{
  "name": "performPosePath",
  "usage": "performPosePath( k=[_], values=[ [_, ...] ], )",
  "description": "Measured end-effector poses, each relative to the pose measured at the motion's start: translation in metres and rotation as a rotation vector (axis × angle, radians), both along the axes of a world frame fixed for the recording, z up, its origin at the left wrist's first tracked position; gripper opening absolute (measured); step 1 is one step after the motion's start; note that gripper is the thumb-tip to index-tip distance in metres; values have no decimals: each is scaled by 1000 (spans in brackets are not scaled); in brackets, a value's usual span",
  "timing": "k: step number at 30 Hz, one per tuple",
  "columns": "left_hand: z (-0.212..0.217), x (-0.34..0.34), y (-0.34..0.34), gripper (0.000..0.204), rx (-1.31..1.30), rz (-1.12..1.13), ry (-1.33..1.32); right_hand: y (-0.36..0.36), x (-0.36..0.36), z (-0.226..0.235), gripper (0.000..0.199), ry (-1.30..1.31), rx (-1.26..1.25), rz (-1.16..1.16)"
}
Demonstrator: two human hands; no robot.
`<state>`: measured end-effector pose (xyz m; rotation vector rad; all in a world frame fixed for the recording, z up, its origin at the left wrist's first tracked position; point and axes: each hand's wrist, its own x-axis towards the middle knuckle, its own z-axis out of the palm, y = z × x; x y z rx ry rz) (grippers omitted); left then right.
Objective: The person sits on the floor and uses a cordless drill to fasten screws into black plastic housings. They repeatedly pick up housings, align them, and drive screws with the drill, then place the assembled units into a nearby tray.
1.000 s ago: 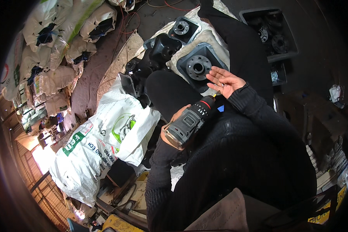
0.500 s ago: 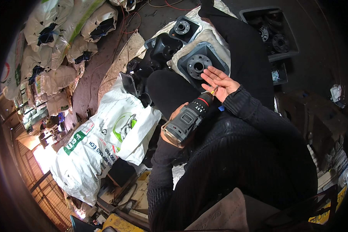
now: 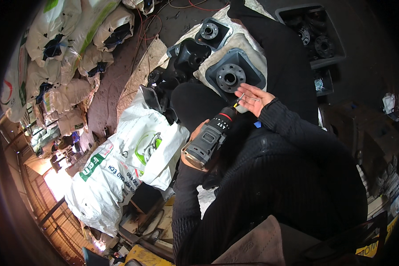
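My left hand (image 3: 198,129) is wrapped round a grey and black cordless drill (image 3: 208,139) with a red ring near its chuck. The drill's bit points up and right toward my right hand (image 3: 255,100). That hand is palm up with its fingers stretched out, and small, thin silver pieces that look like screws (image 3: 254,99) lie across them. Just beyond my right fingertips sits a black square-rimmed part (image 3: 246,66) with a round, holed flange (image 3: 230,78) in its middle. It rests on a pale sack (image 3: 252,46) between my legs; neither hand clearly touches it.
Similar black parts (image 3: 213,33) lie farther off and to the left. At the far right stand a grey bin (image 3: 339,60) of flanged parts and a smaller bin (image 3: 323,82) of small metal pieces. A white printed sack (image 3: 115,177) lies left; several stuffed sacks (image 3: 57,26) are stacked beyond.
The drill has shifted slightly left, and its bit has drawn back from my right palm. My right fingers have come closer together, with thin silver pieces now showing across them.
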<state>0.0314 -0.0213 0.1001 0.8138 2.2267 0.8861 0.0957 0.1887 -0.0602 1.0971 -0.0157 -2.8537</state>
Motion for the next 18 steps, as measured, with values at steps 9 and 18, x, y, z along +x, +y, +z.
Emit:
performPosePath(
  k=[9, 18],
  values=[
    [-25, -39, 12, 40, -343, -241, 389, 4, -24, -49, 25, -247, 465, 79],
    [-36, -62, 27, 41, -345, -225, 174, 8, -37, -55, 27, -212, 581, 183]
  ],
)
